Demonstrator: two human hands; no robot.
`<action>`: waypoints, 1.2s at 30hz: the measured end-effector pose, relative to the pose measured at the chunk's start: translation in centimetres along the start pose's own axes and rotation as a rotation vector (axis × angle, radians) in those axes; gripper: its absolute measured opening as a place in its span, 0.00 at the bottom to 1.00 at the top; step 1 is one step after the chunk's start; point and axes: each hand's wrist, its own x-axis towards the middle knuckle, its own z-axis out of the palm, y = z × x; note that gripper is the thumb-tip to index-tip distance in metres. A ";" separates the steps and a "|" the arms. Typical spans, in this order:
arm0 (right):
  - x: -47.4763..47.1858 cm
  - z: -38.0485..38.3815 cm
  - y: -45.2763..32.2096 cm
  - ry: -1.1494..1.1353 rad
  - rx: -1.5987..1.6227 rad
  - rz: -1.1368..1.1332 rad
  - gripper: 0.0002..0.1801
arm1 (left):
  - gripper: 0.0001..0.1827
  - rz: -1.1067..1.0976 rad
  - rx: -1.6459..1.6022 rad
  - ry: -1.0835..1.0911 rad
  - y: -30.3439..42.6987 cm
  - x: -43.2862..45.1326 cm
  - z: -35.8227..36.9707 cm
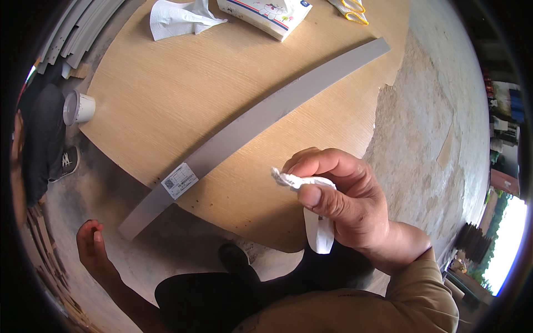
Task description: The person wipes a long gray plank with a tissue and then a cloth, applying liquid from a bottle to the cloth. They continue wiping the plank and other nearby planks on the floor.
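Observation:
A crumpled, folded white tissue is pinched between the thumb and fingers of my right hand, raised above the near right part of the table. My left hand hangs off the table at the left with its fingers loosely curled, and nothing shows in it. Between the hands, a long grey flat strip lies diagonally across the wooden table. Its near end juts past the table edge, close to my left hand. Near that end the strip bears a white printed label.
A tissue pack, a loose tissue and yellow-edged white gloves lie at the far side. A white tub stands by the left edge. Beyond it is another person's dark-clothed leg. Grey profiles are stacked at upper left.

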 end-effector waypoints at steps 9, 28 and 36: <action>0.4 -2.0 -0.2 0.138 0.225 0.032 0.13 | 0.18 0.642 0.016 -0.464 16.0 2.9 10.8; 1.2 -1.3 0.1 0.127 -0.006 -0.036 0.10 | 0.12 0.580 -0.233 -0.625 14.9 2.0 13.8; 2.5 -1.8 0.9 0.138 0.025 0.079 0.08 | 0.22 0.252 -0.536 -0.872 16.8 0.3 13.3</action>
